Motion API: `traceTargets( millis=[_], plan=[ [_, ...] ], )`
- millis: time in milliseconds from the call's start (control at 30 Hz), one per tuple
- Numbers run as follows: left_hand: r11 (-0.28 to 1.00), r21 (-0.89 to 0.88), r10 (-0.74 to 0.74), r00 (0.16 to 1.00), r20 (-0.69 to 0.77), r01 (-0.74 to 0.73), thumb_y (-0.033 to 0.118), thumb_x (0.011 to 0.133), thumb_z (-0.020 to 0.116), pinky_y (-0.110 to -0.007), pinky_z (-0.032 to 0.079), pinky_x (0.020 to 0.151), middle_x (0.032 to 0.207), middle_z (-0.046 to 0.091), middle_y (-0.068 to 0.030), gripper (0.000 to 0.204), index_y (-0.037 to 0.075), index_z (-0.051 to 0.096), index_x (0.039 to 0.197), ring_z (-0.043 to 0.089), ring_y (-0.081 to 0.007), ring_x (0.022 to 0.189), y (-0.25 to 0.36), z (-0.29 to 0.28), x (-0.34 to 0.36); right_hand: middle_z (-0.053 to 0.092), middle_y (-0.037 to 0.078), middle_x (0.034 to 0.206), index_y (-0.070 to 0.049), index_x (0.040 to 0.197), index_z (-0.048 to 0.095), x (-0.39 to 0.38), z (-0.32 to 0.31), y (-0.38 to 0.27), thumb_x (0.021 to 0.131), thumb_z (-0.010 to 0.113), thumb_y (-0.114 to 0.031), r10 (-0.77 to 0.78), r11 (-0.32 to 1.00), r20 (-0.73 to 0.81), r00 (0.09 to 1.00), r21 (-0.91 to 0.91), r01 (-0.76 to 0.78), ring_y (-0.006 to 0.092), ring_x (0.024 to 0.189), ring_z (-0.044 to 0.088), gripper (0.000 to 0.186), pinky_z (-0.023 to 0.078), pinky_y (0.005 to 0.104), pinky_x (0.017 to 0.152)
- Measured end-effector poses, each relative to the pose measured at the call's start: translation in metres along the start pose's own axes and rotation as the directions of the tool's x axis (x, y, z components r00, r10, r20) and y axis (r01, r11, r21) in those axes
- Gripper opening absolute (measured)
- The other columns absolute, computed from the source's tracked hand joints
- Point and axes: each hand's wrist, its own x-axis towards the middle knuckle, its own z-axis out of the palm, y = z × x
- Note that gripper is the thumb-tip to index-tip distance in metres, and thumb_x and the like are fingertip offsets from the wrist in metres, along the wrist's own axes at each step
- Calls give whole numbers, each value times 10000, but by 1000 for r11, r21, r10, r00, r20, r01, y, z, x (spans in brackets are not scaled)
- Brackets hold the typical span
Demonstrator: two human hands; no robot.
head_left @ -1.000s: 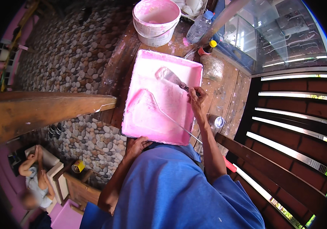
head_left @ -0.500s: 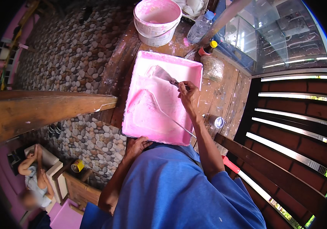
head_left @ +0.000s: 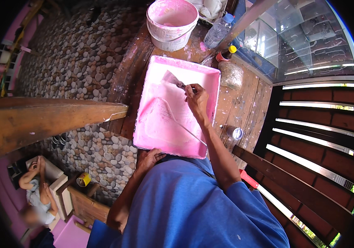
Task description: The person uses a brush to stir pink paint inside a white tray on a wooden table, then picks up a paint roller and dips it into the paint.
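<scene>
Gripping the scraper (head_left: 170, 79) by its handle, your right hand (head_left: 197, 99) has its thumb and fingers clamped together on it above the tray (head_left: 168, 152). The blade points away and to the left, over the pale paint in the tray's far half; contact with the paint cannot be confirmed. Your left hand (head_left: 150, 160) is at the tray's near edge, fingers close together; you show no clear view of the thumb, so its grip cannot be told. The pink-coated tray lies in front of you on a paint-spotted wooden table (head_left: 249, 99). A thin metal rod (head_left: 185, 127) slants across it and runs under your right forearm. Beyond the far wall stands a pink-stained bucket (head_left: 171, 39); to its right, a clear bottle (head_left: 217, 33) and a yellow-capped bottle (head_left: 225, 55). A can (head_left: 235, 133) stands right of your forearm.
</scene>
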Motion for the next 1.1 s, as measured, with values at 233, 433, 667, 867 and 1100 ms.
traceTargets(
  millis=[233, 433, 667, 867, 1100],
  plan=[
    [999, -29, -35, 999, 9, 35, -2, 801, 585, -377, 512, 815, 998, 587, -121, 340, 15, 472, 1121, 594, -229, 918, -2, -9, 4, 603, 76, 604, 24, 838, 638, 5, 12, 5, 861, 587, -194, 39, 998, 16, 999, 57, -40, 113, 466, 562, 225, 432, 245, 421],
    [998, -30, -47, 999, 6, 47, -5, 798, 583, -369, 515, 809, 992, 588, -117, 333, 14, 477, 1114, 596, -223, 906, 1, -6, 4, 596, 70, 601, 26, 841, 637, 8, 13, 7, 861, 589, -186, 32, 994, 41, 999, 99, -36, 110, 463, 554, 219, 431, 250, 418],
    [998, -45, -51, 998, 21, 51, -8, 794, 585, -358, 517, 801, 985, 586, -107, 383, 43, 448, 1149, 596, -214, 902, -1, -10, 6, 593, 68, 599, 21, 852, 639, 10, 15, 9, 859, 585, -180, -66, 998, -8, 998, 7, 66, 107, 468, 557, 208, 433, 252, 429],
    [996, -57, -61, 998, 30, 62, -7, 792, 587, -362, 515, 804, 986, 586, -105, 382, 38, 450, 1146, 595, -212, 902, -4, -14, 9, 595, 74, 596, 24, 848, 636, 10, 13, 11, 863, 569, -184, -86, 995, -18, 996, -43, 86, 114, 470, 559, 220, 436, 254, 434],
    [1000, 23, -12, 1000, 17, 12, 65, 835, 525, -362, 472, 870, 980, 606, -82, 184, 21, 552, 1012, 588, -198, 933, 1, -4, 1, 611, 90, 628, 31, 869, 634, -7, -5, 2, 877, 566, -203, 10, 1000, 51, 999, -22, -9, 124, 490, 563, 243, 438, 263, 436]
  ],
)
